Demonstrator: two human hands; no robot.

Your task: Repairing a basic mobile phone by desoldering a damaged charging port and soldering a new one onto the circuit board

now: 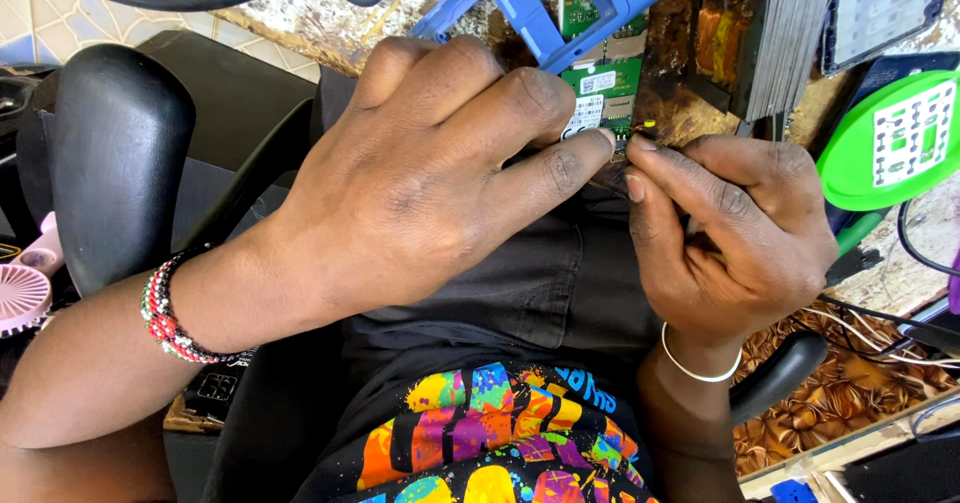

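Fingertips of left hand (420, 178), right hand (725, 228) pinch tiny yellow-tipped part (648, 126).

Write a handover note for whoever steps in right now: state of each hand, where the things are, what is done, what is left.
Left hand: over the lap, fingertips pinched at a small dark part.
Right hand: thumb and forefinger pinch the same part from the other side; a tiny yellow tip shows above it.
Green circuit board: on the worn bench edge, just beyond the fingers, under a blue plastic frame.
Done: part is held in both hands.
Left: cannot tell; the part itself is mostly hidden by the fingers.
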